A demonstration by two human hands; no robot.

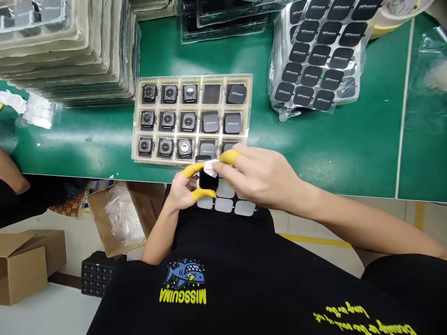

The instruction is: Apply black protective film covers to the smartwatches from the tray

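My left hand [183, 186], with yellow covers on thumb and finger, grips a black smartwatch face [207, 180] by its edges, at the table's front edge. With yellow on a finger too, my right hand [260, 174] pinches a small white cloth [210, 168] against the top of that watch. Below the hands, a sheet of grey-backed square stickers [224, 204] lies over my lap. Just beyond is a cream compartment tray [192, 164]. Smartwatches lie back-up in its left columns, and dark HiFuture squares [210, 123] fill most right-hand pockets; one pocket shows just its dark base.
Tall stacks of trays [104, 56] stand at the left. A pile of HiFuture sticker sheets [314, 56] lies at the back right, near a white round container [401, 9]. Cardboard boxes [28, 270] sit on the floor, and another person's arm [12, 172] shows at left.
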